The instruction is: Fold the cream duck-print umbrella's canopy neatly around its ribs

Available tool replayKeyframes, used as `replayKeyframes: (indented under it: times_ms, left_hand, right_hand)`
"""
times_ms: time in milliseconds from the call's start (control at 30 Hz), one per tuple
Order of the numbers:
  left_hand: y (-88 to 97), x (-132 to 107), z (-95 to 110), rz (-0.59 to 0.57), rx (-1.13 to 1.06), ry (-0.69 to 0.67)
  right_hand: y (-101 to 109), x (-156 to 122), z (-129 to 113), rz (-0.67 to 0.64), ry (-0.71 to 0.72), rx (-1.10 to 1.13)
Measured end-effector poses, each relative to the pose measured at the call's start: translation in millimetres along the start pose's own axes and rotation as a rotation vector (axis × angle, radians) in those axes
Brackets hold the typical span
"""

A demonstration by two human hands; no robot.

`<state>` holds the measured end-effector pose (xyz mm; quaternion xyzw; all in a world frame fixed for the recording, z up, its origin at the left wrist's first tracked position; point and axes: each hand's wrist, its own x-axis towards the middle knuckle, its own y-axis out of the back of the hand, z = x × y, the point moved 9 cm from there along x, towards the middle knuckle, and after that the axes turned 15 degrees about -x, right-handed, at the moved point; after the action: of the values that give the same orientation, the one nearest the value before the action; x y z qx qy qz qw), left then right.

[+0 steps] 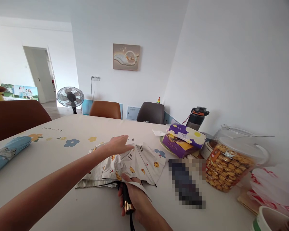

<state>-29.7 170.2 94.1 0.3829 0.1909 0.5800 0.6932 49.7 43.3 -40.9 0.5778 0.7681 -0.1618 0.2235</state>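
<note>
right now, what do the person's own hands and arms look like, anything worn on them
The left hand and right hand are ungloved, with no ring, watch or bracelet showing. The left forearm is slender and bare, and no sleeve shows on either arm.

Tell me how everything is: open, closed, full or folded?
White umbrella: collapsed, canopy loose
Right hand: closed around the umbrella's handle
Left hand: open, over the canopy
Blue umbrella: folded, lying down
Snack jar: mostly full
Black bottle: capped
Paper cup: open-topped
Fan: can't tell if spinning
Door: open
</note>
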Motion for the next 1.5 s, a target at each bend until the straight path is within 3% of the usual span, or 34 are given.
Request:
replayKeyframes:
  times_ms: [67, 167, 267, 367, 467, 567, 633, 700, 800, 833, 933, 1000, 1100, 1300, 1500]
  left_hand:
    - [-1.4, 14, -5, -0.02, 0.036, 0.059]
    - [16.5, 14, -17, 0.024, -0.05, 0.065]
    - [39.6, -2, -54, 0.099, -0.442, 0.147]
    - [43.3, -24, -102, 0.113, -0.777, 0.255]
    - [40.3, -45, -153, 0.171, -0.691, 0.402]
    - [38.5, -48, -171, 0.171, -0.452, 0.35]
    - [36.9, -45, -167, 0.124, -0.243, 0.278]
    - [43.0, -45, -153, 0.157, -0.044, 0.223]
    - [51.0, -55, -101, 0.24, 0.07, 0.048]
    - [43.0, -60, -78, 0.167, 0.037, -0.057]
    - [1.1, -85, -17, -0.24, -0.076, -0.292]
    - [-9.1, -95, 1, -0.311, -0.062, -0.338]
    - [-3.8, -92, -1, -0.246, -0.083, -0.306]
    - [5.4, -86, -40, -0.224, -0.219, -0.045]
    - [-15.7, -97, -45, -0.3, -0.21, -0.121]
  right_hand:
    - [2, 0, -1, 0.013, 0.005, 0.001]
    - [4, 0, -2, 0.026, 0.01, 0.005]
    - [2, 1, -2, 0.013, 0.015, -0.01]
    - [-1, 4, -2, -0.01, 0.037, -0.029]
    - [-3, 8, -2, -0.016, 0.063, -0.042]
    - [-3, 10, -1, -0.006, 0.08, -0.06]
    - [-3, 10, -1, 0.002, 0.082, -0.072]
    - [-3, 9, -2, 0.005, 0.08, -0.084]
    - [-4, 7, -2, 0.0, 0.067, -0.101]
    - [-4, 7, -2, -0.001, 0.064, -0.101]
    - [-4, 7, -3, 0.002, 0.074, -0.095]
    - [-5, 8, -4, -0.003, 0.08, -0.103]
    - [-4, 8, -3, -0.004, 0.066, -0.109]
    - [-4, 3, -6, -0.012, 0.04, -0.091]
    - [-3, 0, -3, -0.05, -0.007, -0.041]
